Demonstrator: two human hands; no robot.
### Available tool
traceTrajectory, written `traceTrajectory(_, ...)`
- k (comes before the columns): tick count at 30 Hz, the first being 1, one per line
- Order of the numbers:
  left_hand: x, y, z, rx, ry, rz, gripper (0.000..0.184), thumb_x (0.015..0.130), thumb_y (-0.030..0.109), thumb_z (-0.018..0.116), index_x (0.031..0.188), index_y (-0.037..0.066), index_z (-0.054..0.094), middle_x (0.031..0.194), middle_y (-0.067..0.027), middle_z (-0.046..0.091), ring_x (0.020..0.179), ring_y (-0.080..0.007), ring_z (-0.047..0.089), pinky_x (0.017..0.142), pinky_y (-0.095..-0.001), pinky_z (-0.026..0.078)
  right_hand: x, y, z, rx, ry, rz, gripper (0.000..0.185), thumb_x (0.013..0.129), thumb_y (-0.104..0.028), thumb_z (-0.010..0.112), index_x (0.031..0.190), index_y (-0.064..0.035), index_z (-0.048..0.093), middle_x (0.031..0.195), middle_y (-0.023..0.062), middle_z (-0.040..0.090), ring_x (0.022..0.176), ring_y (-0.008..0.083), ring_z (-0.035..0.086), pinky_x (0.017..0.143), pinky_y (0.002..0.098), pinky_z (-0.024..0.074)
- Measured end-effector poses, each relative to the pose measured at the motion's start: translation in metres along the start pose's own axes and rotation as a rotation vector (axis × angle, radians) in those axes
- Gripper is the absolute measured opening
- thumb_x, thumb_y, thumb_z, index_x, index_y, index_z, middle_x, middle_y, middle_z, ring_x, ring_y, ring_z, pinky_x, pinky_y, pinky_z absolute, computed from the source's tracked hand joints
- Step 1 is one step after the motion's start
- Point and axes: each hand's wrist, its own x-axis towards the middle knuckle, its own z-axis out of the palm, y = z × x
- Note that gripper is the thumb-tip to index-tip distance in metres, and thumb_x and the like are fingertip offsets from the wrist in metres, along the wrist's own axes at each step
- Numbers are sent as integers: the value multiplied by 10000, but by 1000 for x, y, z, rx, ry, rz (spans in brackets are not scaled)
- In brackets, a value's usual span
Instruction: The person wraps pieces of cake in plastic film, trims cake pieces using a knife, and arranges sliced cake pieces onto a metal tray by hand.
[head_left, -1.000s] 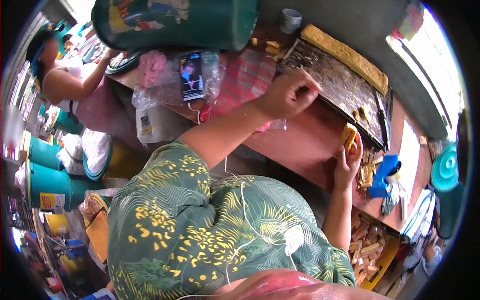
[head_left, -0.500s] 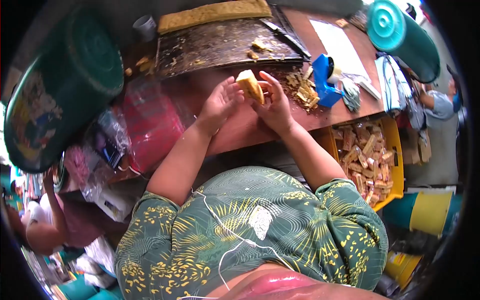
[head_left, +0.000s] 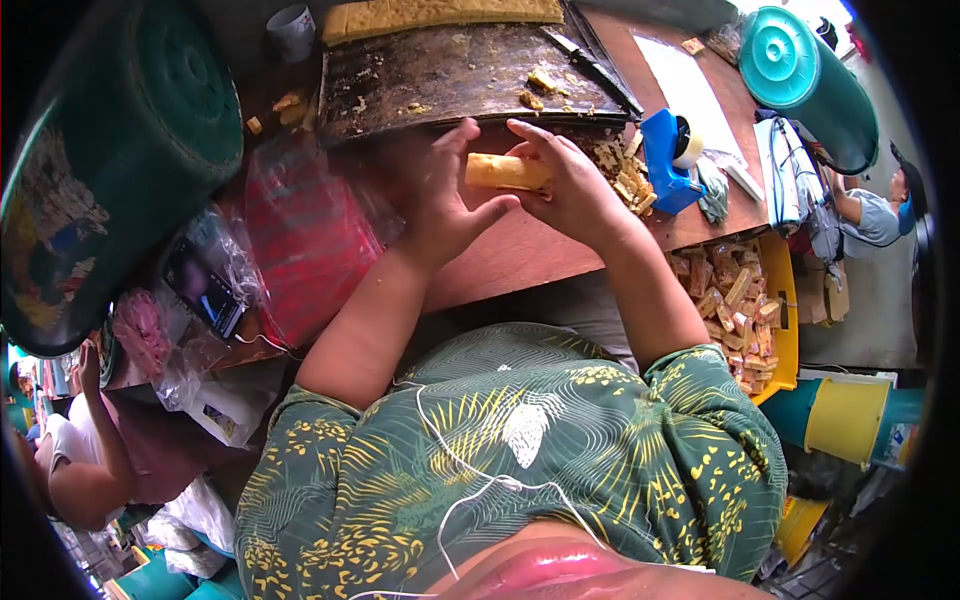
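My right hand grips a short yellow bar of cake, which lies level with its free end pointing left. My left hand is open beside that end, thumb and fingers spread. Both hands are over the brown table, just in front of a dark baking tray. Along the tray's far edge runs a long yellow slab of cake. A knife rests on the tray's right side among crumbs. Cut cake strips are heaped right of my right hand.
A blue tape dispenser stands right of the strips. Wrapped bars fill a yellow crate below the table edge. Left are red plastic bags, a phone and a large green bin. Other people are at both sides.
The cake bar has turned from tilted upright to level. My left hand has spread its fingers wider beside it. The view has shifted slightly.
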Motion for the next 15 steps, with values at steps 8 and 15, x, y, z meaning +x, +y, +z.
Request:
traceTrajectory(8,-2,9,-3,-245,-240,-252,591,865,219,864,1352,0,609,1276,-105,673,1150,-169,646,1009,-324,520,18,0,-36,355,-169,116,846,834,-34,843,1560,-141,423,1143,78,702,986,161,652,857,291,552)
traceTrajectory(15,-1,12,0,-537,-114,-400,501,921,162,814,1348,-4,610,1224,-46,683,1086,-101,635,961,-275,524,71,124,-73,-246,212,369,496,951,-339,735,1371,-89,647,1244,164,705,1129,299,686,957,403,549)
